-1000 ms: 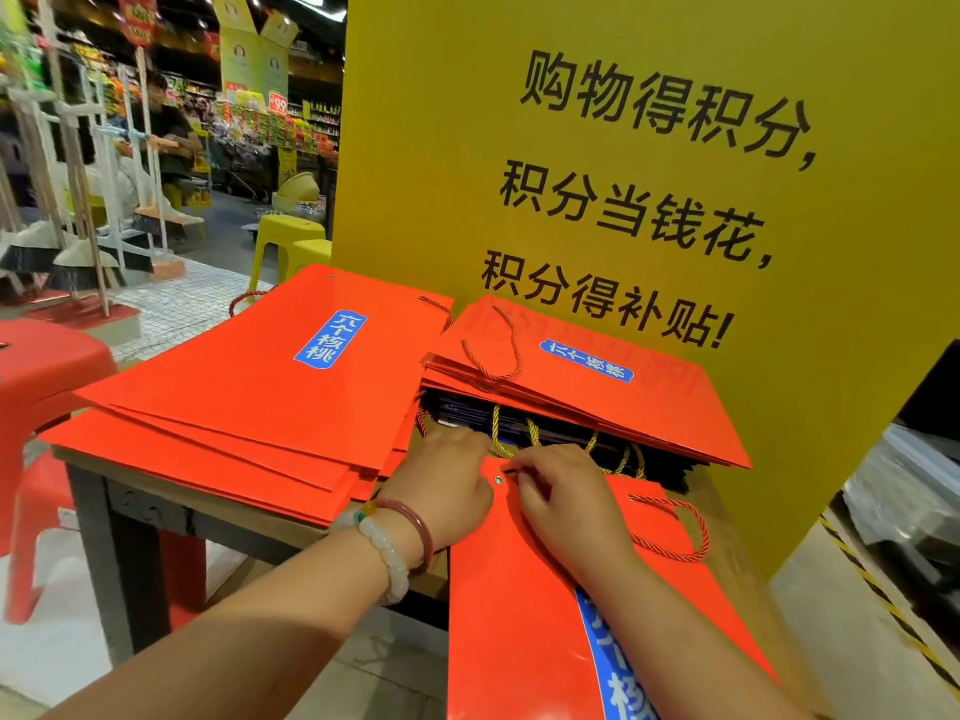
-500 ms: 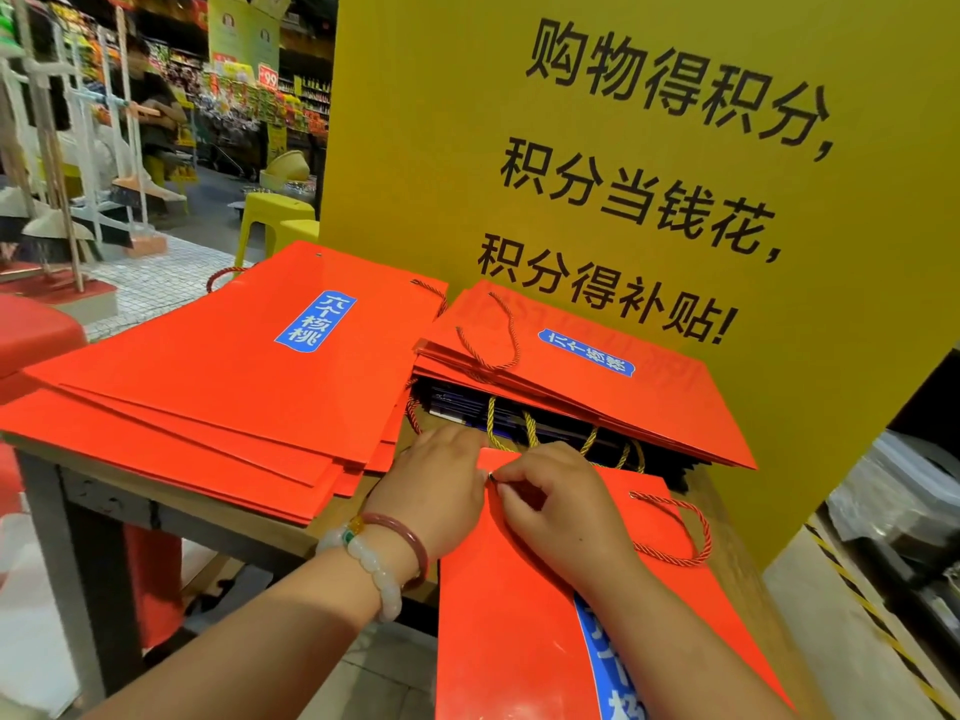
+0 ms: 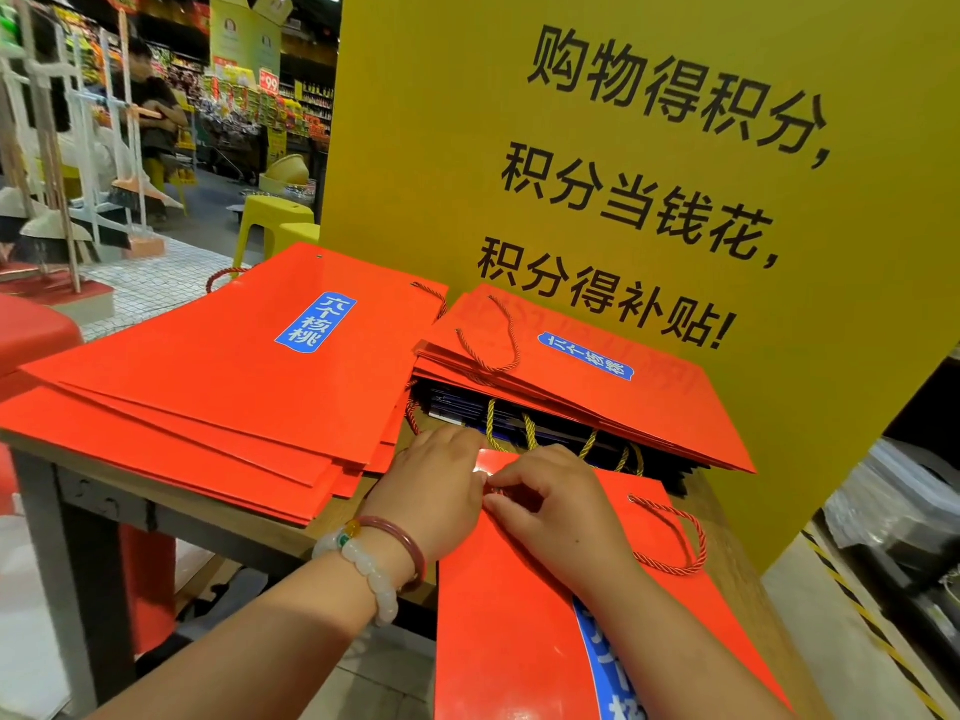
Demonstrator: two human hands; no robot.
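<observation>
Fingers [image 3: 514, 472] of right hand [image 3: 561, 517] are pinching the cord [image 3: 702, 537] at the bag [image 3: 509, 615] edge, left hand [image 3: 436, 491] is gripping the bag, and loosening could be freeing the cord.

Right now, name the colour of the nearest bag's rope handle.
The rope handle is red; head view shows it best.

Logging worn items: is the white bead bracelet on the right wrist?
No, the white bead bracelet sits on the left hand's wrist; the right hand's wrist is bare.
</observation>
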